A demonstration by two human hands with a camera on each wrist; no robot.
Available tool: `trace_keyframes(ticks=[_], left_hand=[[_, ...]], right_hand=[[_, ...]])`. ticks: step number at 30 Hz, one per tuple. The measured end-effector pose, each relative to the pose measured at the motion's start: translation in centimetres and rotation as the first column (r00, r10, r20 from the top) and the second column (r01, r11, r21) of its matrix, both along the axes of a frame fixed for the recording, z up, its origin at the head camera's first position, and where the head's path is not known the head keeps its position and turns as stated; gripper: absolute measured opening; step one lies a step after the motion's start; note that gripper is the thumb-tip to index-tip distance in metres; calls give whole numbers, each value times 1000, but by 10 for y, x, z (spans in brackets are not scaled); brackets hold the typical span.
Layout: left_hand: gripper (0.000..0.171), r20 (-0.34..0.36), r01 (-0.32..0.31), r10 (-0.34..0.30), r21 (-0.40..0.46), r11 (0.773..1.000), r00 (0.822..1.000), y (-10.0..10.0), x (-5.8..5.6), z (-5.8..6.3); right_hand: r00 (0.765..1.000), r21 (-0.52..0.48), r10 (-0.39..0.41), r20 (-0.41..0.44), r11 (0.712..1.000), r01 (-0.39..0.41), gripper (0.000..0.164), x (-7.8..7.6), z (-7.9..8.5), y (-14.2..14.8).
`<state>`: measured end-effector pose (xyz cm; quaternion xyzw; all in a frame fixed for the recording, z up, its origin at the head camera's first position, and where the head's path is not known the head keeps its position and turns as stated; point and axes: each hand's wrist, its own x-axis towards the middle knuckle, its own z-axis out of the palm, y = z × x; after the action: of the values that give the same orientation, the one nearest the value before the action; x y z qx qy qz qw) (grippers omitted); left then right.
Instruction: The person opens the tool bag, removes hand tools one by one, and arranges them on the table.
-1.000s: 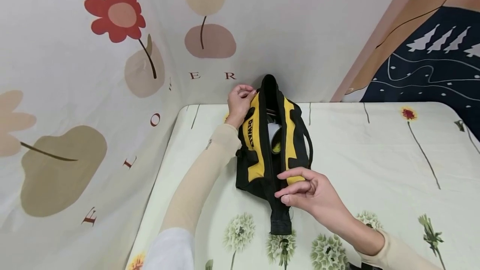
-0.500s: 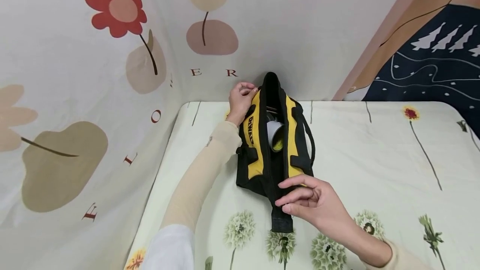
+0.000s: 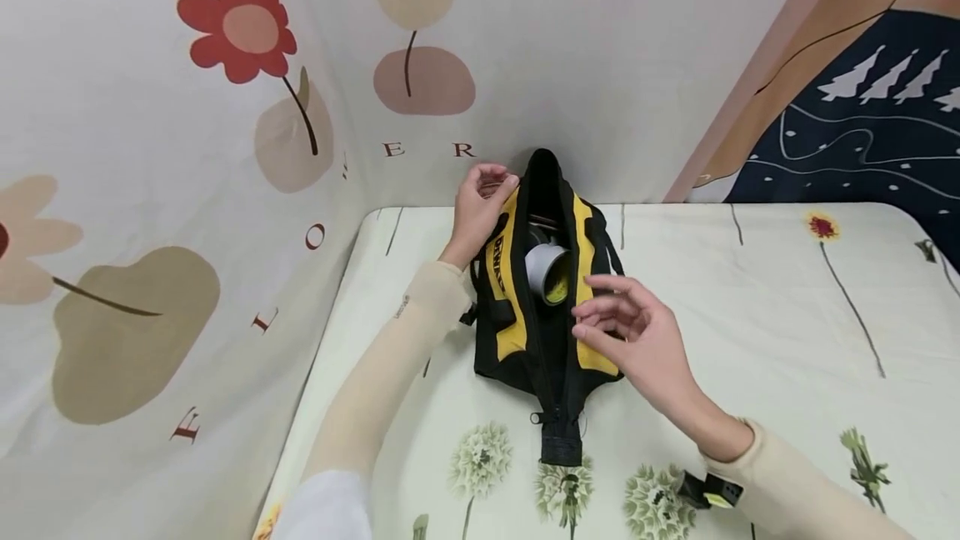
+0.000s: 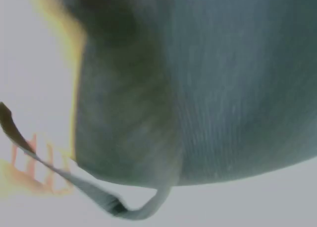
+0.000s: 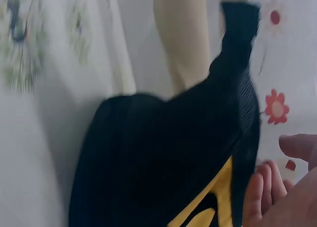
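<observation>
A black and yellow tool bag [image 3: 502, 332] stands at the back of the covered surface, with its zip opening apart. Inside, a white cylinder [image 3: 542, 267] tilts toward me, yellow-green showing at its end. My left hand [image 3: 477, 215] pinches the bag's far left rim between thumb and fingers. Beside the opening's right edge is my right hand [image 3: 637, 336], its fingers bent and thumb apart, with nothing visible between them. The zip pull [image 3: 536, 417] lies at the opening's near end. In the left wrist view, the bag's side [image 4: 223, 88] and strap [image 4: 96, 192] are blurred.
A light floral cloth [image 3: 750, 307] covers the surface. Close behind the bag hangs a pale printed curtain [image 3: 600, 65], which also runs along the left side. A black device [image 3: 711, 490] is at my right wrist.
My right hand has moved from the bag's near end up and away along the right edge, uncovering the zip pull. The opening is wider and shows more of the cylinder. My left hand has shifted slightly.
</observation>
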<state>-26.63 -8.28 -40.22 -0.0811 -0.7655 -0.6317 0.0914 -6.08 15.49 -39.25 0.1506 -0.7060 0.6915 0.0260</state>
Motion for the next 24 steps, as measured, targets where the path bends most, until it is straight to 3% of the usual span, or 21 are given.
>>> trace_keyframes(ticks=[5, 13, 20, 24], left_hand=[[43, -86, 50, -54, -49, 998, 995, 7, 31, 11], [53, -143, 81, -116, -230, 970, 983, 5, 74, 12], [49, -140, 180, -239, -340, 923, 961, 2, 96, 8], [48, -107, 205, -253, -333, 920, 962, -2, 104, 6]], right_hand=[[989, 60, -138, -43, 988, 141, 61, -17, -4, -3], [984, 145, -176, 8, 974, 173, 76, -30, -9, -14], [986, 217, -168, -4, 962, 165, 88, -32, -10, -18], [989, 234, -148, -11, 961, 147, 87, -30, -11, -17]])
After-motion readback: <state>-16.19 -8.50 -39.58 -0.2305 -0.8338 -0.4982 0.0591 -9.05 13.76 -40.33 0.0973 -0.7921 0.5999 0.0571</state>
